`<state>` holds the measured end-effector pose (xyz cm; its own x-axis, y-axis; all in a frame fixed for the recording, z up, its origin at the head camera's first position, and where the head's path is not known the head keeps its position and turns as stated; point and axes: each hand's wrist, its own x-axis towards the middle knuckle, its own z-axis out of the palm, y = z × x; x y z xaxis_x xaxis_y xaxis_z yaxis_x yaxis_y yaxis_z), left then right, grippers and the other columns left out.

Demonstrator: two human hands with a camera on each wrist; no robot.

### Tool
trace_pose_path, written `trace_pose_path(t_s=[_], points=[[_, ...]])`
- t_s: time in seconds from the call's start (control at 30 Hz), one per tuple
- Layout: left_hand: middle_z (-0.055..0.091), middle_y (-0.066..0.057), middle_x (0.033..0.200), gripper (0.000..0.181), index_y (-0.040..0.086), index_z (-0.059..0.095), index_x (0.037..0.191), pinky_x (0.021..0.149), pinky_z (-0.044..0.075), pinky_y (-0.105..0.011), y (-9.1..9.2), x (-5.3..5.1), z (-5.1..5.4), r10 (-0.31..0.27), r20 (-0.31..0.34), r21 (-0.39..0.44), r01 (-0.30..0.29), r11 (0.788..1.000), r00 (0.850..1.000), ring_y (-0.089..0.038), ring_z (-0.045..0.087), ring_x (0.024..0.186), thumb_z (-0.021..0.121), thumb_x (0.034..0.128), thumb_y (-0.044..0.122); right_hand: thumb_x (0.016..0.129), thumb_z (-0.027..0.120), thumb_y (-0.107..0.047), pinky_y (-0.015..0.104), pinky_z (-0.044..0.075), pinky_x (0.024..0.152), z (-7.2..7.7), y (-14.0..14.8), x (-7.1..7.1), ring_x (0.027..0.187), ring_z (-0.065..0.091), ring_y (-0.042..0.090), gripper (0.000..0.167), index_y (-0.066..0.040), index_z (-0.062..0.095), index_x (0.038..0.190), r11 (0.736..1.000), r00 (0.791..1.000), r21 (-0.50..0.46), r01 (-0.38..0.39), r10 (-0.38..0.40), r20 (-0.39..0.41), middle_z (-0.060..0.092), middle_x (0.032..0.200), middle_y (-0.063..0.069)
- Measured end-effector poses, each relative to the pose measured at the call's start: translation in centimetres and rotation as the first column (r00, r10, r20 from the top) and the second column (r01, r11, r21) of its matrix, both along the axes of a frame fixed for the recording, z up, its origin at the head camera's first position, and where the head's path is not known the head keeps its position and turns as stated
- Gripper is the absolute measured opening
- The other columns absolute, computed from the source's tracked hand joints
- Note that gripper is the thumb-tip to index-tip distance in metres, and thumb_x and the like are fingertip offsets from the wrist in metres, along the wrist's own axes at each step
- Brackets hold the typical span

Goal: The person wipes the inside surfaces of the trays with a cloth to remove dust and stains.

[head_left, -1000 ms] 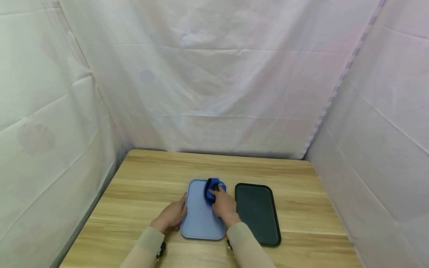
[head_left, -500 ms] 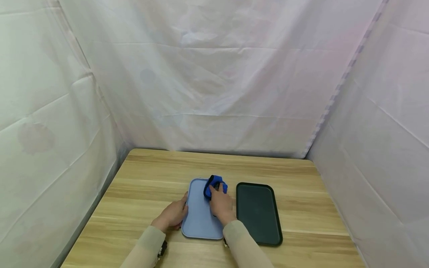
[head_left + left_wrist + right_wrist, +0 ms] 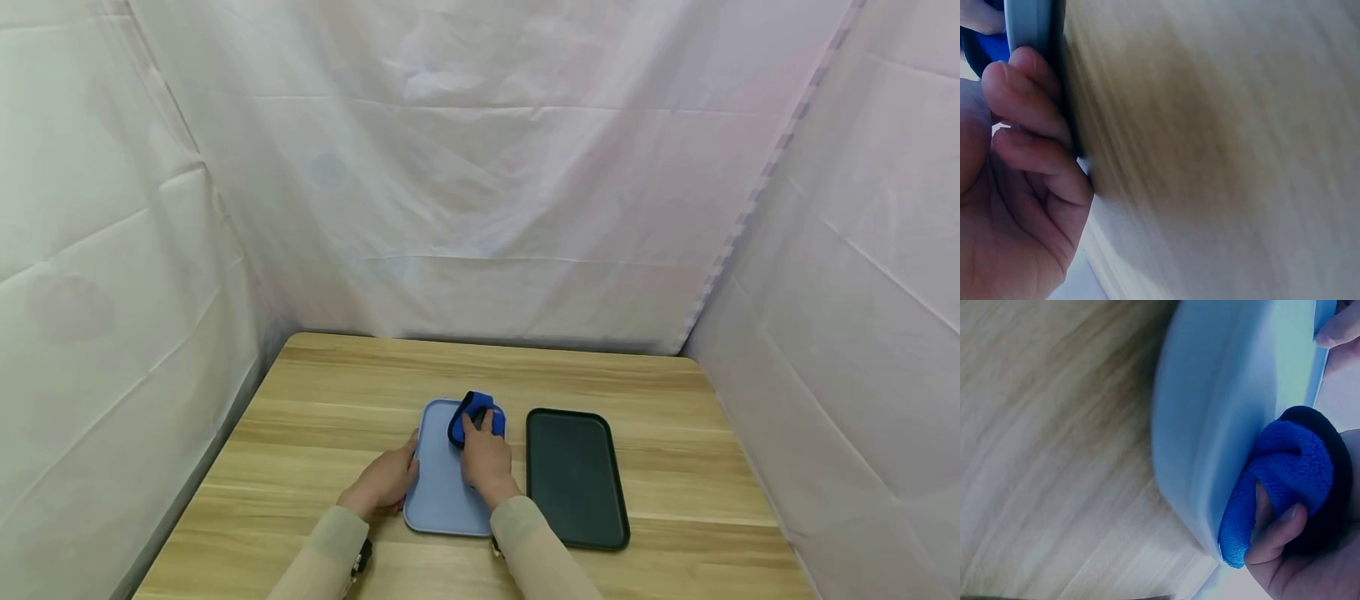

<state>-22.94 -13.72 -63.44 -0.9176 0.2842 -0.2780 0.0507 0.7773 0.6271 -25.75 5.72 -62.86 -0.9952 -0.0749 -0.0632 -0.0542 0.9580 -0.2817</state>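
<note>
A light blue tray lies on the table in the head view. My left hand grips its left edge. In the left wrist view, curled fingers lie against the outside of the rim. My right hand holds a folded blue cloth with a black border against the far right part of the tray. The right wrist view shows thumb and finger pinching the fluffy blue cloth at the tray's rim. Part of the cloth is hidden under the hand.
A dark green tray lies flat just right of the light blue one, close to my right forearm. Both stand on a wood-grain table. White fabric walls enclose its back and sides.
My right hand and the cloth have shifted a little left and away from me over the light blue tray. The left hand stays at the tray's edge.
</note>
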Motion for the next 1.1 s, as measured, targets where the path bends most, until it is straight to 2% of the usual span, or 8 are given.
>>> trace_pose_path(t_s=[0.2, 0.43, 0.67, 0.97, 1.1], points=[[0.056, -0.002, 0.048, 0.062, -0.002, 0.019, 0.164, 0.041, 0.044, -0.031, 0.0, 0.2, 0.1, -0.005, -0.016, 0.010, 0.005, 1.000, 1.000, -0.011, 0.050, 0.032, 0.042, 0.1100, 0.018, 0.094, 0.073, -0.018, 0.039, 0.045, 0.044, 0.0, -0.5, -0.2, 0.045, 0.049, 0.022, 0.064, -0.025, 0.052, 0.154, 1.000, 1.000, -0.003, -0.012, 0.012, 0.013, 0.039, 0.160, 0.030], [0.055, 0.000, 0.046, 0.062, -0.003, 0.020, 0.163, 0.041, 0.045, -0.030, 0.0, 0.1, 0.3, -0.011, -0.030, 0.000, 0.011, 1.000, 0.999, -0.009, 0.049, 0.032, 0.043, 0.1101, 0.018, 0.095, 0.071, -0.017, 0.036, 0.044, 0.044, 0.4, -1.1, -0.1, 0.044, 0.049, 0.020, 0.064, -0.024, 0.050, 0.156, 1.000, 0.999, -0.019, -0.022, 0.023, 0.040, 0.037, 0.161, 0.030], [0.055, 0.000, 0.046, 0.063, 0.000, 0.018, 0.164, 0.040, 0.045, -0.029, 0.0, 0.2, 0.2, -0.003, -0.019, 0.002, 0.003, 1.000, 1.000, -0.009, 0.049, 0.032, 0.043, 0.1104, 0.019, 0.096, 0.072, -0.018, 0.038, 0.046, 0.045, 0.5, -1.8, -0.3, 0.046, 0.052, 0.022, 0.064, -0.026, 0.050, 0.156, 0.999, 0.998, -0.027, -0.024, 0.025, 0.059, 0.035, 0.163, 0.029], [0.055, -0.001, 0.047, 0.062, 0.001, 0.021, 0.164, 0.040, 0.045, -0.030, 0.1, 0.2, 0.2, 0.000, -0.032, -0.005, 0.000, 1.000, 0.999, -0.008, 0.049, 0.032, 0.045, 0.1099, 0.018, 0.095, 0.074, -0.021, 0.042, 0.054, 0.054, 0.6, -2.4, -0.4, 0.059, 0.063, 0.029, 0.065, -0.025, 0.050, 0.156, 0.999, 0.998, -0.016, -0.038, 0.039, 0.058, 0.036, 0.162, 0.030], [0.054, 0.000, 0.046, 0.063, 0.002, 0.020, 0.165, 0.042, 0.046, -0.029, 0.1, 0.1, 0.3, 0.004, -0.024, -0.020, -0.005, 1.000, 1.000, -0.008, 0.048, 0.032, 0.045, 0.1101, 0.019, 0.094, 0.075, -0.020, 0.042, 0.053, 0.053, 0.8, -2.7, -0.4, 0.058, 0.063, 0.030, 0.065, -0.025, 0.051, 0.155, 0.999, 0.997, -0.020, -0.040, 0.041, 0.058, 0.037, 0.162, 0.030]])
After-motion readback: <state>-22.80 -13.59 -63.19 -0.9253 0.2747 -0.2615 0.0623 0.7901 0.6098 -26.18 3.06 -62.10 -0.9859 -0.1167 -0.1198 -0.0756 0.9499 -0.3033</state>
